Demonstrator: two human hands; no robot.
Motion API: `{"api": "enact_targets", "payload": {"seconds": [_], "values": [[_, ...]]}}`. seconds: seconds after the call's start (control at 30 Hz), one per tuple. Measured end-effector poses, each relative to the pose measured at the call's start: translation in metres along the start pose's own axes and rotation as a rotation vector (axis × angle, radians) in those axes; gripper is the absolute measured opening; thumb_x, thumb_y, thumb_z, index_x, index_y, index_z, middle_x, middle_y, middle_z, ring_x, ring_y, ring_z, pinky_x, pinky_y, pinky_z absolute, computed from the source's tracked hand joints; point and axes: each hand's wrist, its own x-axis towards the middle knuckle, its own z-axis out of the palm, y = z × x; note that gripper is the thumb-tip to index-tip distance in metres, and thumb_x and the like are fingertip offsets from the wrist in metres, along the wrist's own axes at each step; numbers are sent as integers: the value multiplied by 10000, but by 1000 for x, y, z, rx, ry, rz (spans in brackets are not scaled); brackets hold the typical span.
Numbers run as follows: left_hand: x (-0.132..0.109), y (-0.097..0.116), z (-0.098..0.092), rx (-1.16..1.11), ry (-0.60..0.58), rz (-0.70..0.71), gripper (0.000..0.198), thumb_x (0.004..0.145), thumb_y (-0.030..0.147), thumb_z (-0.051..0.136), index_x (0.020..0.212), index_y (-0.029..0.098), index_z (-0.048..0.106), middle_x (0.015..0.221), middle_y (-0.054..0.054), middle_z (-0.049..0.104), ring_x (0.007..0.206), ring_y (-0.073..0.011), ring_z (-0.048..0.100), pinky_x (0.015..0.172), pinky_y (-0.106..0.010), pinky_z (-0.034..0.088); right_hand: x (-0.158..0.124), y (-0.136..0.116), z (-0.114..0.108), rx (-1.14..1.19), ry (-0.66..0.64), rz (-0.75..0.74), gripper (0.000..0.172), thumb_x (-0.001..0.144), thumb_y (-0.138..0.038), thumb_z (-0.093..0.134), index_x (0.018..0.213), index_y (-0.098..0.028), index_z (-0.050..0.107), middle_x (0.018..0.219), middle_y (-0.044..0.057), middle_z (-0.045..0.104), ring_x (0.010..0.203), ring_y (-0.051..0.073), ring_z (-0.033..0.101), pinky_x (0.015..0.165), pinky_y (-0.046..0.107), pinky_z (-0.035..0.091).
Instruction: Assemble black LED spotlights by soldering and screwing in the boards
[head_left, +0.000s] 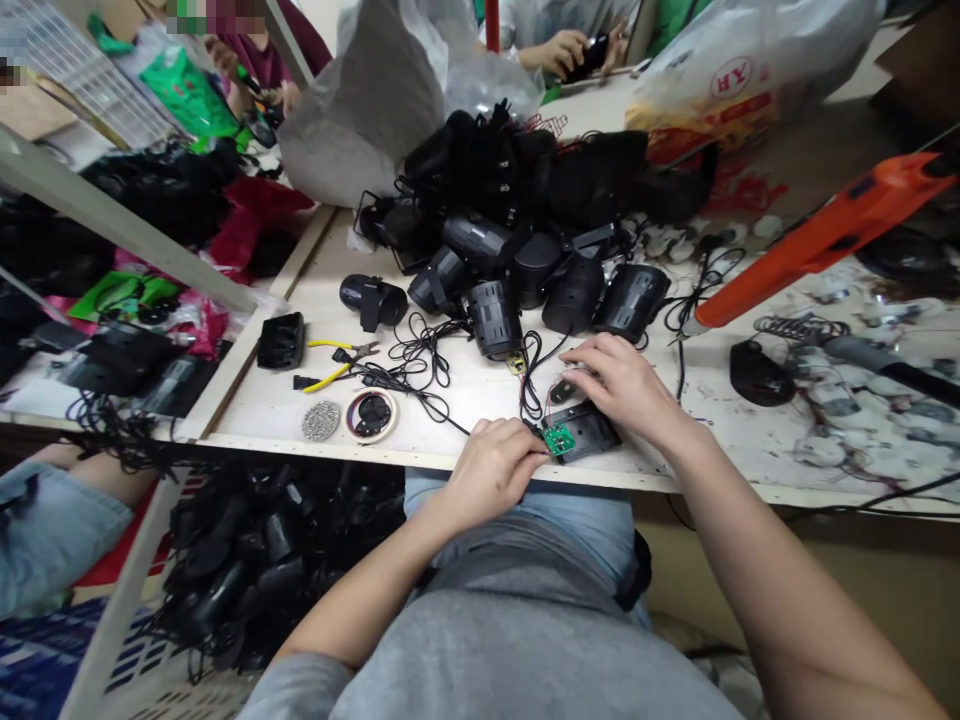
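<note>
At the front edge of the bench my left hand [499,462] has its fingertips pinched at the left edge of a small green circuit board [559,439]. The board lies over a flat black plastic housing [596,432], and thin wires run from it. Just above the housing is my right hand [619,385], thumb and forefinger apart. Close under its thumb sits a small dark part [562,390]; whether they touch is unclear. A black lamp-like housing [495,318] lies beyond, with a small yellow part [516,362] at its lower end.
Yellow-handled pliers [330,375], a tape roll [370,414] holding small black parts and a silvery round pad [321,421] lie leftward. Black housings pile up behind. An orange tool [817,245] hangs at right above many white parts [862,420]. Other people's hands [566,52] work across the bench.
</note>
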Motion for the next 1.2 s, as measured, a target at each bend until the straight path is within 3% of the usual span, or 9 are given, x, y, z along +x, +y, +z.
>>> {"api": "enact_targets", "payload": {"seconds": [0.07, 0.17, 0.23, 0.33, 0.57, 0.8, 1.03, 1.2], "values": [[0, 2, 5, -36, 42, -10, 156, 995, 274, 555, 951, 203, 686, 900, -51, 719, 865, -198, 660, 773, -362, 442, -20, -14, -3, 18, 127, 121, 258, 962, -379, 544, 1040, -205, 719, 973, 98, 696, 937, 243, 656, 889, 415, 537], [0, 2, 12, -71, 108, -9, 156, 993, 276, 556, 946, 204, 686, 887, -54, 724, 854, -194, 667, 768, -361, 455, -57, -41, -1, 139, 246, 447, 262, 940, -446, 583, 885, -212, 687, 759, 45, 701, 662, 178, 656, 672, 329, 556], [0, 1, 14, -84, 130, 9, 163, 998, 278, 552, 946, 201, 687, 882, -52, 725, 847, -188, 671, 762, -352, 456, -77, -57, 7, 402, 188, 608, 341, 913, -530, 600, 984, -204, 671, 696, 22, 689, 570, 160, 651, 565, 296, 554], [1, -2, 18, -66, 142, 51, 187, 1007, 290, 541, 951, 196, 693, 876, -55, 722, 832, -186, 667, 744, -342, 452, -90, -70, 22, 730, 153, 708, 460, 849, -577, 657, 1101, -194, 618, 741, 18, 695, 589, 155, 679, 533, 273, 573], [0, -8, 27, -61, 96, 55, 180, 999, 280, 553, 981, 209, 717, 898, -60, 733, 833, -184, 683, 749, -328, 502, -79, -67, 32, 928, 254, 769, 430, 729, -458, 795, 1031, -200, 632, 772, 10, 692, 593, 123, 647, 533, 254, 594], [2, -10, 28, -222, 110, -4, 101, 940, 222, 651, 953, 184, 743, 894, -66, 768, 821, -188, 714, 772, -311, 558, -79, -67, 27, 917, 181, 760, 332, 750, -436, 776, 955, -188, 694, 811, 42, 739, 634, 135, 668, 593, 283, 623], [8, -6, 17, -489, 23, -220, 116, 892, 193, 680, 930, 206, 788, 907, -50, 763, 840, -164, 700, 790, -258, 539, -79, -66, 28, 898, 187, 758, 335, 761, -452, 753, 963, -189, 703, 794, 44, 740, 614, 134, 668, 571, 275, 613], [7, -8, 17, -675, 41, -428, 111, 796, 264, 745, 854, 182, 792, 804, -45, 723, 690, -138, 634, 646, -235, 491, -79, -68, 30, 880, 182, 748, 324, 778, -458, 739, 965, -196, 709, 770, 40, 731, 637, 151, 684, 550, 273, 601]]}}
